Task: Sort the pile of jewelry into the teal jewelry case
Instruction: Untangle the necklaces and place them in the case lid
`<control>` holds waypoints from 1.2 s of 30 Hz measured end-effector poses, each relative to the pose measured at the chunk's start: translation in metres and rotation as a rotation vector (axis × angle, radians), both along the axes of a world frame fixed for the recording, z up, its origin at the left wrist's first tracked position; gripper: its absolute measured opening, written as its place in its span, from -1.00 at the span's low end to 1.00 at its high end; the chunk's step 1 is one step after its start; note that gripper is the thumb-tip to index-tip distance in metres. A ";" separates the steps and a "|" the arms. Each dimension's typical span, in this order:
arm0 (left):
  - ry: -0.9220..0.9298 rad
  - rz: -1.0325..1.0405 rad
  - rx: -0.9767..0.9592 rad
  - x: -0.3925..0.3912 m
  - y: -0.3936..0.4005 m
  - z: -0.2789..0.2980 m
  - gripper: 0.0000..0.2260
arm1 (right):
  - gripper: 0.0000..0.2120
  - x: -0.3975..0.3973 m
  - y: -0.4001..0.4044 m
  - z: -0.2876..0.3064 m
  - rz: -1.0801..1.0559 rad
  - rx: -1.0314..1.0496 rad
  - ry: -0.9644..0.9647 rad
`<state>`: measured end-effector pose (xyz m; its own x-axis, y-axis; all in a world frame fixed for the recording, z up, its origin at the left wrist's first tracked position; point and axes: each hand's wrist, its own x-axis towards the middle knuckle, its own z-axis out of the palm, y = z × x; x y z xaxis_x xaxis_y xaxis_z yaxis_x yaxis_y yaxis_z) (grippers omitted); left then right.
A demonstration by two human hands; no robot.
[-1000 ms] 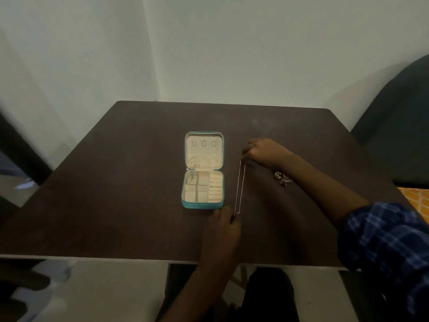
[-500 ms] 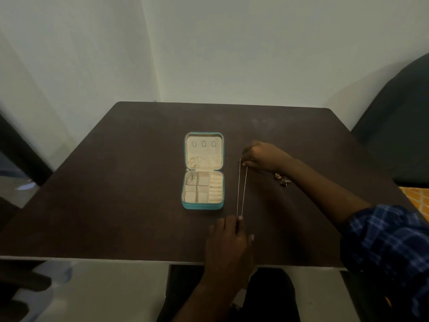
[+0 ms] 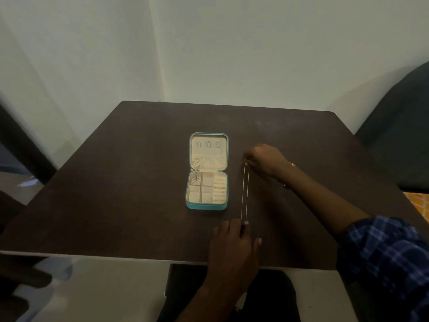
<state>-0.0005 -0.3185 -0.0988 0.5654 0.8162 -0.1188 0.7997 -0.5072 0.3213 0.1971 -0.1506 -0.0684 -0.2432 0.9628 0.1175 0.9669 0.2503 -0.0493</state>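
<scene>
While the head view stayed on the dark table [image 3: 116, 205], I logged the thin chain [image 3: 245, 194] as a doubled strand pulled straight, lying just right of the teal case [image 3: 206, 206] and apart from it. Right hand [image 3: 264, 160] pinched the far end between curled fingertips; left hand [image 3: 232, 245] pinched the near end close to the table's front edge, thumb stuck out to the side. Against the view from a second before, the left hand had drawn back toward me and the right had slid nearer too, so the strand lay further from the case's near corner and looked tauter. I read that as untangling finished and the chain ready to go in. Case lay open, lid [image 3: 209, 147] flat behind it; one small pendant necklace [image 3: 196, 176] trailed from the lid pocket into the back-left compartment, other compartments looked bare. The small pile of jewelry, visible earlier beside the right forearm, was hidden behind it now, so more remained to sort.
</scene>
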 end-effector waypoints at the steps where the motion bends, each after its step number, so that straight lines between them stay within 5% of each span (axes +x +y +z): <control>1: -0.010 -0.001 -0.002 0.000 0.000 -0.001 -0.54 | -0.87 0.002 0.000 -0.002 -0.006 0.000 0.017; 8: -0.076 -0.011 0.032 -0.005 -0.003 -0.005 -0.34 | -0.85 0.003 0.004 -0.011 -0.112 -0.016 0.178; 12: -0.058 -0.010 -0.003 -0.005 0.000 -0.006 -0.51 | -0.85 0.003 0.005 -0.012 -0.146 -0.028 0.222; 16: -0.093 -0.014 0.033 -0.006 -0.002 -0.005 -0.36 | -0.85 0.000 0.006 -0.011 -0.156 -0.037 0.244; 20: -0.097 0.055 0.142 -0.009 -0.002 -0.008 -0.47 | -0.84 -0.009 0.009 -0.009 -0.151 -0.058 0.250; 27: -0.106 0.011 0.040 -0.012 0.000 -0.006 -0.26 | -0.83 -0.011 0.008 -0.008 -0.169 -0.029 0.294; 32: -0.346 0.144 0.310 -0.020 0.003 -0.007 -0.65 | -0.85 -0.024 -0.001 0.006 -0.212 0.409 0.457; 36: -0.499 0.314 0.439 -0.039 0.038 0.003 -0.71 | -0.85 -0.066 -0.014 0.024 -0.102 0.480 0.371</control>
